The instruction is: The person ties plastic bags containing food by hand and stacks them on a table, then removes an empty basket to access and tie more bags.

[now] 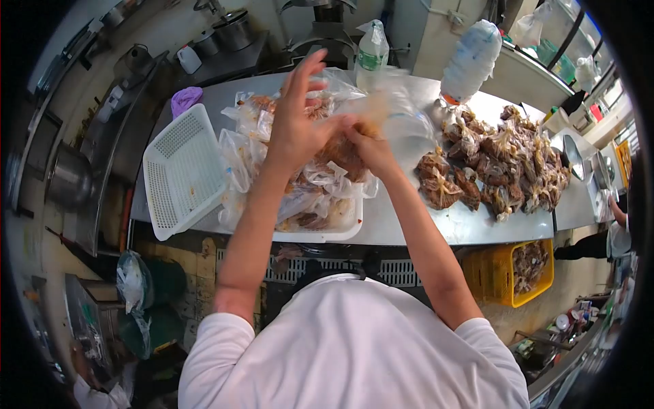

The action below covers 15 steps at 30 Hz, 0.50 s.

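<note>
My right hand point(373, 148) is closed around the gathered neck of a clear plastic bag of brown food point(343, 155), whose filled part hangs below my fingers. The bag's loose top is smeared by motion up and to the right. Beside it my left hand point(300, 126) is raised with its fingers apart, the thumb reaching to the bag's neck close to my right fingers. Under both hands, a white tray point(327, 236) is heaped with clear plastic bags point(245, 160), some with reddish-brown food inside.
At left an empty-looking white perforated basket point(184, 167) leans on the steel table point(402, 228). A pile of tied food bags point(511, 160) lies at right, near a large bag-wrapped bottle point(470, 61). A yellow crate point(490, 276) of bags stands below. Another person point(618, 235) is far right.
</note>
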Each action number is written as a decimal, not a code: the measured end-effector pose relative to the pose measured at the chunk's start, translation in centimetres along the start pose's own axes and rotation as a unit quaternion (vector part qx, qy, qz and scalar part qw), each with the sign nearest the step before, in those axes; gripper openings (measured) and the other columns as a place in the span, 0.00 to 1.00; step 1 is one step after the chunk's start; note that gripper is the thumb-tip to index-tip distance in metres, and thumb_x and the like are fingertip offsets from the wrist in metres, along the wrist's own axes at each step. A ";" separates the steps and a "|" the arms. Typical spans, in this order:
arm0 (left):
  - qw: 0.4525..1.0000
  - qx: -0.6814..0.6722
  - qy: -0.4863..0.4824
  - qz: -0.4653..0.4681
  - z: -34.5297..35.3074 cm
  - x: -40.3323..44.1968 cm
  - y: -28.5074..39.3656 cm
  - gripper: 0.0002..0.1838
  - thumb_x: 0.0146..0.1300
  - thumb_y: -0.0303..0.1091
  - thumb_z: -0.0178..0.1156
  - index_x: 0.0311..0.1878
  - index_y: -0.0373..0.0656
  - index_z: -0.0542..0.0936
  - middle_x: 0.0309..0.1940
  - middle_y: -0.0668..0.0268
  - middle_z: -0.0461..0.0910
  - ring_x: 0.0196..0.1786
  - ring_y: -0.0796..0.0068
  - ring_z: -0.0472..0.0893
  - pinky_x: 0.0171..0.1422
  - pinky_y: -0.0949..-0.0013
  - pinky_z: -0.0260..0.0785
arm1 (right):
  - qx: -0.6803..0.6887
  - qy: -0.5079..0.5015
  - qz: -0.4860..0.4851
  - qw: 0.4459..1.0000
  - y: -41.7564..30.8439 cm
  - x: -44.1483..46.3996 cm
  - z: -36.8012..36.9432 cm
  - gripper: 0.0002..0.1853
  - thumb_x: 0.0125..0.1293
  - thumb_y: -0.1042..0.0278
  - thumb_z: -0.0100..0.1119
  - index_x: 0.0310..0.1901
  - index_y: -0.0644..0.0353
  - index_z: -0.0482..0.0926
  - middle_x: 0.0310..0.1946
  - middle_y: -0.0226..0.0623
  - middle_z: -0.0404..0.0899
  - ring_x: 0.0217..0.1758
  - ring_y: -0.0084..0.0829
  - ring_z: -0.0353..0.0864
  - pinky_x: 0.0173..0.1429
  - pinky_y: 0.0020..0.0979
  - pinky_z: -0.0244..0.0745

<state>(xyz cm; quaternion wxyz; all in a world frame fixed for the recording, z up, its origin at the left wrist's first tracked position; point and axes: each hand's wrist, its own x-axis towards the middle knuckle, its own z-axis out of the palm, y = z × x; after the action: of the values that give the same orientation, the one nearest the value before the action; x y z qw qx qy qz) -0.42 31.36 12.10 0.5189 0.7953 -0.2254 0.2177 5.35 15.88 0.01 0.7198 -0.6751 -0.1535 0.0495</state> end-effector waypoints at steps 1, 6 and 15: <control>0.990 0.119 0.079 0.015 0.0 -1.2 -0.4 0.40 0.58 0.32 0.76 0.73 0.41 0.69 0.67 0.58 0.71 0.65 0.61 0.76 0.71 0.61 0.68 | 0.140 0.058 0.097 0.984 0.3 -0.1 -0.3 0.20 0.74 0.58 0.64 0.61 0.59 0.78 0.53 0.33 0.83 0.54 0.31 0.81 0.60 0.34 0.76; 0.990 0.097 -0.079 -0.067 3.5 -6.7 -9.5 0.44 0.62 0.46 0.74 0.73 0.31 0.65 0.73 0.49 0.66 0.75 0.54 0.67 0.78 0.58 0.60 | 0.198 0.078 0.026 0.977 2.0 0.0 -1.1 0.19 0.78 0.52 0.56 0.56 0.59 0.81 0.47 0.33 0.85 0.50 0.30 0.83 0.55 0.29 0.77; 0.924 -0.223 0.110 -0.290 4.1 -2.6 -8.8 0.25 0.67 0.51 0.68 0.54 0.40 0.79 0.31 0.62 0.84 0.33 0.65 0.82 0.42 0.63 0.77 | -0.263 -0.092 -0.122 0.953 -1.0 -2.7 2.3 0.07 0.74 0.70 0.54 0.44 0.65 0.78 0.30 0.37 0.81 0.33 0.32 0.78 0.41 0.32 0.75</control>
<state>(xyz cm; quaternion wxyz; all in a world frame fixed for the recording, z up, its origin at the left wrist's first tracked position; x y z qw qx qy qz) 3.09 31.05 2.73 0.7452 0.6602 0.0310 0.0881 1.99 17.21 0.65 0.5003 -0.8090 -0.3080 -0.0187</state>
